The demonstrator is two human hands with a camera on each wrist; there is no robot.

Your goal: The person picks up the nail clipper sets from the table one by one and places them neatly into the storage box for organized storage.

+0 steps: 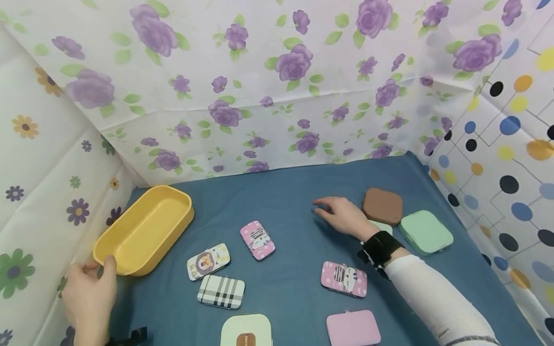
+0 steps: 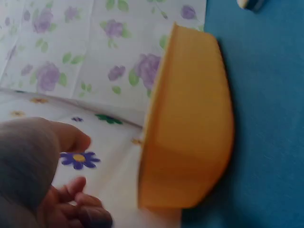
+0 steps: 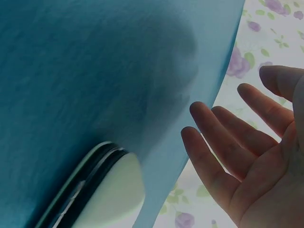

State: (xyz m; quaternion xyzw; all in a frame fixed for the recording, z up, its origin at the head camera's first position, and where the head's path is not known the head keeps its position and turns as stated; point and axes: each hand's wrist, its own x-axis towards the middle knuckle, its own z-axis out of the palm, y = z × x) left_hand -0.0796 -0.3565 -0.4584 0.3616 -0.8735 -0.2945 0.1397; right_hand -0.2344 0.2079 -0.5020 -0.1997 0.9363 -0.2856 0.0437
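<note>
At the near-left end of a yellow tray (image 1: 143,235) is my left hand (image 1: 88,293), thumb by the rim. The left wrist view has a gap between the hand (image 2: 33,156) and the tray's side (image 2: 190,118); its fingers are loosely bent and hold nothing. My right hand (image 1: 346,217) hovers over the blue cloth, left of a brown case (image 1: 383,206), with a pale green case (image 1: 383,227) partly hidden by the wrist. In the right wrist view the hand's (image 3: 256,166) fingers are spread and empty, and a pale case (image 3: 114,190) lies apart from them.
A mint case (image 1: 426,232) lies at the right. Left of centre are a lion case (image 1: 208,262), a plaid case (image 1: 221,291) and a pink cat case (image 1: 257,240). Another pink cat case (image 1: 344,279), a plain pink case (image 1: 353,328) and a light green case (image 1: 246,327) lie nearer.
</note>
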